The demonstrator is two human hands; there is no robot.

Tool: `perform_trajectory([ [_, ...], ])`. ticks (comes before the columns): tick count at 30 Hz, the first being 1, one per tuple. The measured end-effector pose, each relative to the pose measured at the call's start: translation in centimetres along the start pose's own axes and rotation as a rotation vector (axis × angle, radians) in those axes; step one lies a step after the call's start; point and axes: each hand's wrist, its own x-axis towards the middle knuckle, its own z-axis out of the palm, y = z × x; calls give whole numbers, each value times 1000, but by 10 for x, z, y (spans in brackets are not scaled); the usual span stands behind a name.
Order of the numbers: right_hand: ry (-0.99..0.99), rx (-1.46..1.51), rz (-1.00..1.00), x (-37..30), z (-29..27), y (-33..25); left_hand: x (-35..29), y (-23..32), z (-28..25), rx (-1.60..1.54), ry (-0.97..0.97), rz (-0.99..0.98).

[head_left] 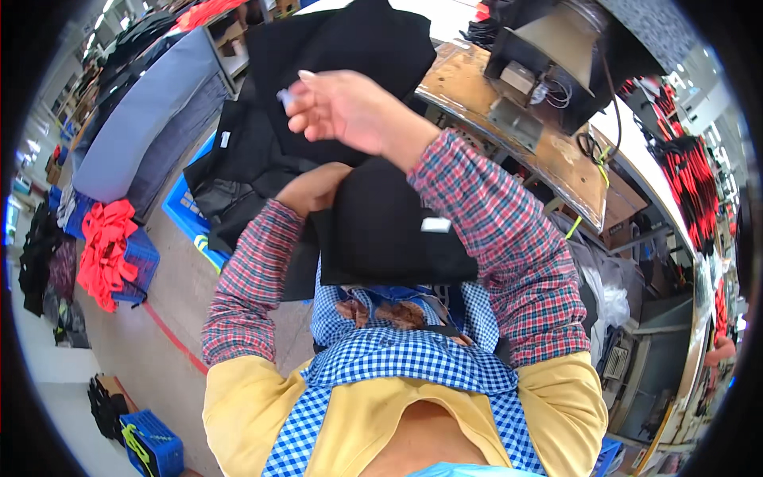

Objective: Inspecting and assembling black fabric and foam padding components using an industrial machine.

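A folded black garment (381,215) with a white label (435,225) lies over my lap. At its left edge my left hand (319,184) grips the cloth, its fingertips hidden behind the fabric. My right hand (338,111) is raised above more black cloth (342,48), its fingers curled. A small whitish piece (284,97) shows at those fingertips, seemingly pinched; what it is cannot be made out. Dark garments (246,167), one with a white label, lie to the left of my hands, partly over a blue crate (181,208).
A worn wooden bench (548,151) stands at the right, bearing a dark machine (548,71) and black-handled scissors (590,147). Orange-red cloth (107,246) hangs over a blue basket (143,266) at the left. Behind it is a grey padded panel (147,119). Another blue basket (155,445) sits lower left.
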Motion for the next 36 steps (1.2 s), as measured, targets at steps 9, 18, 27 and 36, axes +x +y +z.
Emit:
perform_trajectory([
  [9, -83, -1828, -493, -19, -45, 53, -79, 103, -56, 315, -166, -16],
  [18, 32, -1212, -203, -77, -68, 16, -79, 132, -9, 820, -396, 165],
  [27, 47, -1690, 300, -201, -66, -114, -17, 158, 90, 1469, -405, 459],
  [36, 405, -1663, 673, -269, -119, -122, 116, 166, 168, 1483, -713, 293],
])
